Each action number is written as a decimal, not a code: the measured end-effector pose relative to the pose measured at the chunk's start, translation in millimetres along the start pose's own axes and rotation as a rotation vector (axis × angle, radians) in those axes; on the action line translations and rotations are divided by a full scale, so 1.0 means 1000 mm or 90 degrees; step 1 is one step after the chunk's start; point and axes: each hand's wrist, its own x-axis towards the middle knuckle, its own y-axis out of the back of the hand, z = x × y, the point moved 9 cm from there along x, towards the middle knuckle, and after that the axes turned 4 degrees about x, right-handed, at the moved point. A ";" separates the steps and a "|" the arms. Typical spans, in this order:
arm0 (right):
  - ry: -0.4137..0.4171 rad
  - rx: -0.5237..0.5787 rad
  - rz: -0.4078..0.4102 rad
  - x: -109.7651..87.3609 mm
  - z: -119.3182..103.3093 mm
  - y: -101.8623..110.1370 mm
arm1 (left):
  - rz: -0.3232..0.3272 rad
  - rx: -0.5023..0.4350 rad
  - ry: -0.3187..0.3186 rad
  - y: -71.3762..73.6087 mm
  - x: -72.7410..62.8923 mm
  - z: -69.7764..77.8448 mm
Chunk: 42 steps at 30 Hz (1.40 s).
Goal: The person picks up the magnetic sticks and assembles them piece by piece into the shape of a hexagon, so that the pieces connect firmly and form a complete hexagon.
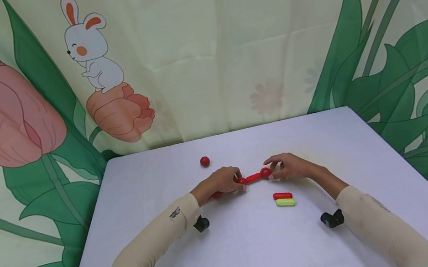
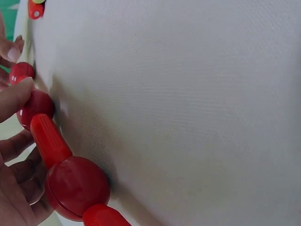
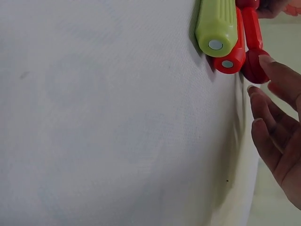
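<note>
Cream cloth (image 1: 191, 40) printed with tulips and a rabbit hangs behind a white-covered table (image 1: 256, 247), where a person's two hands work near the middle. The left hand (image 1: 223, 179) pinches the middle ball (image 1: 242, 180) of a red chain (image 1: 253, 178) of rods and balls; the right hand (image 1: 290, 166) is looser, its fingers parted and gently bent, with one fingertip against the end ball (image 1: 265, 172) — whether it truly grips that ball cannot be told. The step in hand seems to be seating the end ball on its rod, and the next move calls for a steady left pinch while the right hand tests that joint. Nearer the person, a red rod (image 1: 283, 195) and a lime rod (image 1: 286, 203) lie side by side — pale discs, perhaps magnets, show in their ends. Smallest, a loose ball (image 1: 205, 161) sits beyond the left hand, touching nothing but the table.
</note>
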 end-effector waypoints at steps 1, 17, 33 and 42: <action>-0.005 0.000 0.004 -0.003 0.000 0.001 | -0.001 -0.001 -0.001 0.000 0.000 0.000; -0.013 -0.012 -0.042 -0.052 0.003 -0.008 | -0.013 0.014 0.014 0.000 0.006 0.004; -0.009 -0.066 -0.054 -0.056 0.002 -0.019 | -0.005 0.090 -0.037 0.001 0.034 0.058; 0.025 -0.111 -0.041 -0.055 -0.003 -0.021 | 0.010 0.112 -0.056 -0.007 0.044 0.071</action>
